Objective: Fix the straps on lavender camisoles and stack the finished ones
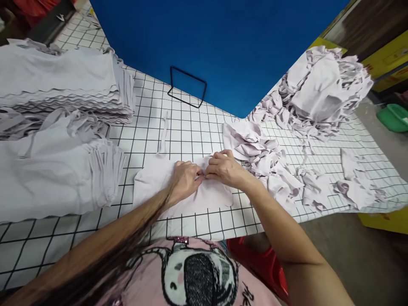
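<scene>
A pale fabric piece [213,196] lies on the grid-patterned tabletop in front of me, spread out to the left and creased near its middle. My left hand [187,178] pinches it at that crease, thumb against fingers. Close beside it, my right hand [225,168] pinches the same piece, so the two sets of fingertips almost meet. Just beyond the cloth lies a narrow fabric strip [163,136]. To the right of my right hand, crumpled fabric pieces [270,165] are heaped loosely.
Neat stacks of pale fabric [57,170] stand on the left. A large fabric heap [321,89] rises at the back right. A blue panel [223,51] borders the far side, with a black wire frame [188,101] by it. A red stool [261,263] is below the table edge.
</scene>
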Demonstrator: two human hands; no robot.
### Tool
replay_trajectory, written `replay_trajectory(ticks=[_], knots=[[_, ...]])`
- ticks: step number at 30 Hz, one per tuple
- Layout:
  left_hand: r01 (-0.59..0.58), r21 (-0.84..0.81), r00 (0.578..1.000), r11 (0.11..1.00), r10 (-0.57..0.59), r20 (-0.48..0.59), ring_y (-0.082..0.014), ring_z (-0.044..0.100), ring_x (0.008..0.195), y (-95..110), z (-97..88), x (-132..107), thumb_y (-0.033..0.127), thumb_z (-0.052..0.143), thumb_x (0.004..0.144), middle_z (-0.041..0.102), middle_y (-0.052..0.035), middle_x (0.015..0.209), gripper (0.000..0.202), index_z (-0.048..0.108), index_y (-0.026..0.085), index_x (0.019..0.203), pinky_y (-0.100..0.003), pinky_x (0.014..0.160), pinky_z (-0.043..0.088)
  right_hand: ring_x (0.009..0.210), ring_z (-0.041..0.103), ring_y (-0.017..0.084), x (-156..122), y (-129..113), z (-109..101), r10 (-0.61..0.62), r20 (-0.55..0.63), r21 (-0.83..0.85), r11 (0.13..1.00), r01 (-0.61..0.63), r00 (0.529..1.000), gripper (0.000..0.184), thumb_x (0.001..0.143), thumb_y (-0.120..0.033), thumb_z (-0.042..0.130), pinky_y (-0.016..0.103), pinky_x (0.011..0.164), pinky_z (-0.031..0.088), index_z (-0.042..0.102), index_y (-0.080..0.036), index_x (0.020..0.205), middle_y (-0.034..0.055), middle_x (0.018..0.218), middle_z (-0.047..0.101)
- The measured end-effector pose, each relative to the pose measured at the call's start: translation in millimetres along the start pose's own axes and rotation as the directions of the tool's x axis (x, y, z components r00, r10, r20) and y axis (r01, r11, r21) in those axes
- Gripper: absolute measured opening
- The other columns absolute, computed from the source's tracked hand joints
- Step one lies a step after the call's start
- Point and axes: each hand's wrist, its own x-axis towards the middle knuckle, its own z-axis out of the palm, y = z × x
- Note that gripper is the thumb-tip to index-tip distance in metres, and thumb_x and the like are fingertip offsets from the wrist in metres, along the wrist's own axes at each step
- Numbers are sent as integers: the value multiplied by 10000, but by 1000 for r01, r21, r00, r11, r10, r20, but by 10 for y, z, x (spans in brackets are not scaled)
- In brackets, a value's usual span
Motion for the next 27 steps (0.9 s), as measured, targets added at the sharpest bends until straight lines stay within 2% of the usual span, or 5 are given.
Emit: replay_trajectory(ticks=[6,12,17,23,27], knots=[[11,-49,1000,999,-11,5,-209,620,853,2,-22,-4,325,597,887,734,-24,826,201,676,188,764,-402,861,335,936,527,258,28,261,-245,163,-142,23,987,-161,976,175,850,-149,637,442,887,295,679,-250,986,33,895,672],[-68,53,995,996,71,-69,-221,591,888,-33,24,-32,331,607,894,705,-37,920,148,650,191,909,-389,832,364,838,539,205,289,500,-120,373,-420,336,911,-239,827,111,872,-301,631,346,766,401,671,-200,850,49,846,610],[-223,243,943,944,273,-192,-282,525,1136,40,77,-131,262,564,923,617,-132,1218,279,597,148,1176,-425,933,418,559,411,122,458,669,93,591,-315,577,741,-344,743,251,840,-401,638,270,547,340,601,-183,722,-18,599,497],[-427,310,901,850,428,68,-310,303,1442,36,297,-184,374,463,982,461,-101,1491,434,501,175,1367,-505,1174,253,535,472,106,498,849,220,722,-265,661,619,-425,639,191,789,-346,650,243,534,375,587,-173,737,-21,597,558],[-414,316,910,854,395,125,-307,220,1485,72,354,-150,462,438,983,359,-83,1567,510,455,215,1429,-521,1187,226,644,625,163,361,832,168,721,-216,613,625,-483,659,182,787,-233,604,300,652,500,636,-153,948,32,731,676]])
